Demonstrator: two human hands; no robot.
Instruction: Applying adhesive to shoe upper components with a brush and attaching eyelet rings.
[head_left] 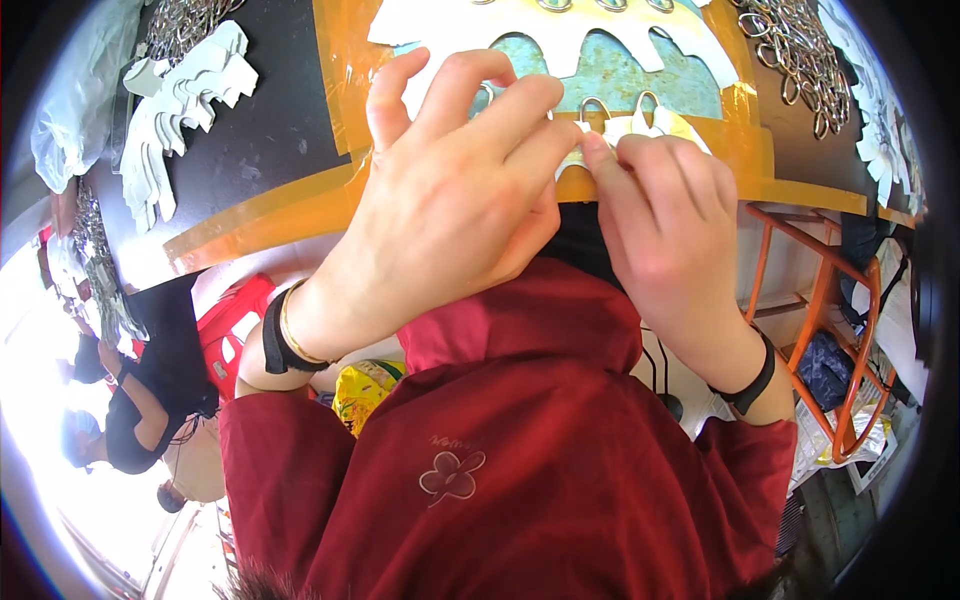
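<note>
Both of my hands meet at the near edge of the table, on a white scalloped strip (684, 127) of cut material. Two metal rings stand up from it, one ring (594, 106) by the fingertips and another ring (648, 101) to its right. My right hand (668, 205) pinches the strip between thumb and fingers. My left hand (455, 190) is closed at the strip's left part, index fingertip against it, other fingers curled and raised; its thumb is hidden. Beyond lies another white scalloped piece (655, 45) with several rings, over a worn turquoise surface (620, 78).
Orange-brown tape (270, 215) borders the dark table (285, 110). White cut strips (190, 115) lie left, beside piled metal rings (185, 28); more rings (798, 60) and strips (872, 120) lie right. An orange metal frame (850, 350) stands below right. Another person (145, 410) is at left.
</note>
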